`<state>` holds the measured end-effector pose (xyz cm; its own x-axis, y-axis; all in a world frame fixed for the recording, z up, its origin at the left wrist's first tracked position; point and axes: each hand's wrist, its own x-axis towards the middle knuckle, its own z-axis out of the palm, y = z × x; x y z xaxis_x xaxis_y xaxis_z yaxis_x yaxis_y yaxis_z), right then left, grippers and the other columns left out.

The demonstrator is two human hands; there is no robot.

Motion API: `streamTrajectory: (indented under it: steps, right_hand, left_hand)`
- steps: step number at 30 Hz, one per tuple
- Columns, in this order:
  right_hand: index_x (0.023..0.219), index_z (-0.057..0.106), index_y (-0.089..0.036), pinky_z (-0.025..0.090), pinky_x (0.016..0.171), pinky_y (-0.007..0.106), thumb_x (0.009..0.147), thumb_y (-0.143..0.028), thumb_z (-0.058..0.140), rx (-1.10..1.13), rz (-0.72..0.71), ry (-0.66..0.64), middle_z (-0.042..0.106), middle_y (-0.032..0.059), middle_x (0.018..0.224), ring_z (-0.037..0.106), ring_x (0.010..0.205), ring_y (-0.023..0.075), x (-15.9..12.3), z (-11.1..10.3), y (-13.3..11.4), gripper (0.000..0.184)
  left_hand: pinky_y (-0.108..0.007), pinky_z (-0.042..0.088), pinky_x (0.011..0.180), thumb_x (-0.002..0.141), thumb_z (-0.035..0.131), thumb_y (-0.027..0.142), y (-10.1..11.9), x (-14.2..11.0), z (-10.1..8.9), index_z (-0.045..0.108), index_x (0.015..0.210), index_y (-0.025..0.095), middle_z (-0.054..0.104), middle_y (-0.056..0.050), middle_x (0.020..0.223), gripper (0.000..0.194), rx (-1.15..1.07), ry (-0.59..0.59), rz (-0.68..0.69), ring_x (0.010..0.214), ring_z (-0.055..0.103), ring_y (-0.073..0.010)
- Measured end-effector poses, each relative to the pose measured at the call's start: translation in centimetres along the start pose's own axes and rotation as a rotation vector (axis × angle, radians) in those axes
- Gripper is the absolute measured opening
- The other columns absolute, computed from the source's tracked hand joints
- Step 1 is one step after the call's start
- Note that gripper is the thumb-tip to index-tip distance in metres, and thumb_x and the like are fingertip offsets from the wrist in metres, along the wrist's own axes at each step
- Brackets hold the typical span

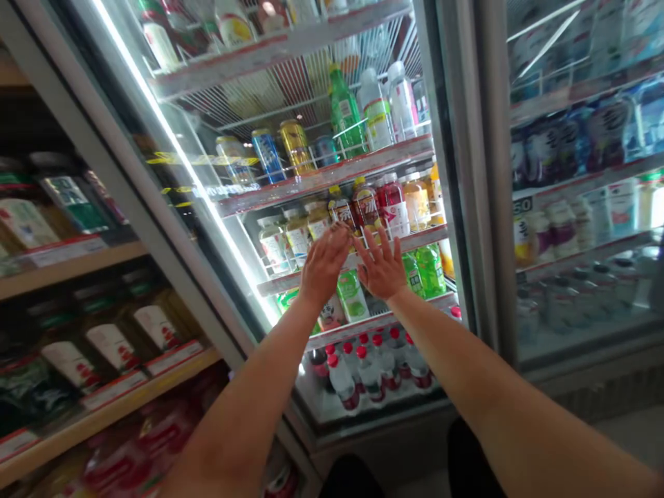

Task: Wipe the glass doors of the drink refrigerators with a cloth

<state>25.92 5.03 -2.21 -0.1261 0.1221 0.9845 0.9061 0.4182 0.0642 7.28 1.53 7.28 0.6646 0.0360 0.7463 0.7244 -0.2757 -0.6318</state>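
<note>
In front of a lit drinks fridge, both my arms reach forward to its middle shelves. My left hand [328, 261] has its fingers bent and close together, and their tips are partly hidden, so what they hold, if anything, does not show. Close beside it, my right hand [382, 268] is open, palm toward the shelves, fingers spread with nothing in them. Just beyond the hands stand dark tea bottles with yellow caps [366, 202], a red drink bottle [393, 204] and an orange drink bottle [416, 200]. Below my hands is a green and white pack [353, 296].
Higher up stand a green bottle [346, 114], a blue can [268, 155] and a gold can [297, 146]. Several red-capped bottles [370, 373] fill the bottom shelf. Wooden shelving [104, 409] with bottles is on the left; a metal fridge frame [480, 173] and another drinks fridge are on the right.
</note>
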Motion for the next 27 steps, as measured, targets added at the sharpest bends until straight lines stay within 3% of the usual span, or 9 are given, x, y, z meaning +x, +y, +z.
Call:
streamTrajectory:
  steps: [2, 8, 11, 14, 16, 18, 20, 23, 27]
  right_hand:
    - [0.161, 0.027, -0.024, 0.006, 0.125, 0.060, 0.101, -0.040, 0.045, 0.002, 0.004, 0.004, 0.029, 0.0090, 0.167, 0.004, 0.158, 0.0334, 0.0, 0.1, 0.0, 0.065]
    - [0.161, 0.026, -0.024, 0.003, 0.125, 0.061, 0.100, -0.040, 0.046, 0.021, 0.003, -0.012, 0.026, 0.0090, 0.168, 0.003, 0.158, 0.0336, -0.1, 0.1, 0.1, 0.066]
    - [0.161, 0.026, -0.024, 0.005, 0.125, 0.061, 0.101, -0.040, 0.045, 0.015, 0.007, -0.016, 0.025, 0.0092, 0.169, 0.004, 0.158, 0.0340, -0.1, 0.0, 0.0, 0.066]
    - [0.161, 0.026, -0.024, 0.007, 0.124, 0.062, 0.101, -0.039, 0.044, 0.001, 0.011, -0.023, 0.027, 0.0093, 0.168, 0.006, 0.158, 0.0340, -0.1, -0.1, -0.1, 0.064]
    - [0.161, 0.026, -0.025, 0.007, 0.124, 0.062, 0.101, -0.039, 0.044, 0.001, 0.015, -0.038, 0.026, 0.0088, 0.168, 0.007, 0.158, 0.0342, -0.1, -0.1, -0.1, 0.065]
    - [0.161, 0.026, -0.026, 0.007, 0.124, 0.063, 0.100, -0.041, 0.045, 0.003, 0.017, -0.050, 0.025, 0.0081, 0.168, 0.008, 0.158, 0.0341, -0.1, 0.0, 0.0, 0.066]
    - [0.161, 0.025, -0.027, 0.008, 0.125, 0.062, 0.100, -0.041, 0.045, 0.007, 0.020, -0.059, 0.025, 0.0071, 0.169, 0.009, 0.158, 0.0340, -0.1, 0.0, 0.0, 0.066]
    - [0.161, 0.025, -0.027, 0.008, 0.124, 0.063, 0.100, -0.040, 0.045, 0.023, 0.028, -0.073, 0.023, 0.0067, 0.169, 0.008, 0.158, 0.0346, -0.2, -0.1, 0.0, 0.066]
    - [0.161, 0.027, -0.025, 0.008, 0.124, 0.064, 0.100, -0.038, 0.045, 0.026, 0.028, -0.063, 0.023, 0.0079, 0.169, 0.007, 0.158, 0.0354, -0.2, -0.3, -0.2, 0.065]
  left_hand:
    - [-0.043, 0.040, 0.120, 0.101, 0.041, 0.009, 0.4, -1.9, -0.3, 0.049, 0.150, 0.025, 0.054, -0.006, 0.150, 0.052, -0.046, -0.120, 0.110, 0.150, 0.036, -0.0221]
    - [-0.051, 0.031, 0.125, 0.099, 0.043, 0.008, 1.0, -4.9, -0.5, 0.035, 0.158, 0.019, 0.040, -0.012, 0.160, 0.060, 0.067, 0.027, -0.258, 0.154, 0.023, -0.0278]
    - [-0.046, 0.035, 0.124, 0.098, 0.045, 0.006, 3.3, -7.0, -0.1, 0.037, 0.157, 0.026, 0.046, -0.009, 0.156, 0.063, -0.052, -0.131, 0.015, 0.151, 0.032, -0.0244]
    - [-0.040, 0.040, 0.121, 0.098, 0.048, 0.007, 2.3, -8.0, -0.7, 0.044, 0.152, 0.034, 0.053, -0.003, 0.151, 0.061, -0.092, -0.220, 0.194, 0.145, 0.043, -0.0202]
    - [-0.044, 0.040, 0.120, 0.099, 0.046, 0.008, -0.1, -7.8, -1.4, 0.041, 0.155, 0.028, 0.049, -0.007, 0.154, 0.060, -0.017, -0.180, 0.102, 0.148, 0.039, -0.0250]
    - [-0.050, 0.037, 0.122, 0.099, 0.044, 0.009, -2.2, -7.6, -1.9, 0.036, 0.157, 0.025, 0.040, -0.009, 0.161, 0.061, 0.061, -0.078, -0.134, 0.150, 0.033, -0.0293]
    - [-0.056, 0.031, 0.125, 0.099, 0.041, 0.008, -2.4, -8.1, -2.2, 0.031, 0.160, 0.020, 0.029, -0.012, 0.165, 0.063, 0.080, -0.012, -0.267, 0.154, 0.022, -0.0328]
    - [-0.057, 0.027, 0.126, 0.097, 0.040, 0.006, 0.1, -10.4, -2.5, 0.033, 0.158, 0.017, 0.033, -0.013, 0.163, 0.062, 0.000, -0.079, -0.084, 0.157, 0.007, -0.0303]
    - [-0.029, 0.043, 0.119, 0.101, 0.044, 0.013, 0.9, -12.9, -3.5, 0.054, 0.142, 0.042, 0.055, 0.013, 0.148, 0.051, -0.128, -0.258, 0.286, 0.147, 0.038, -0.0116]
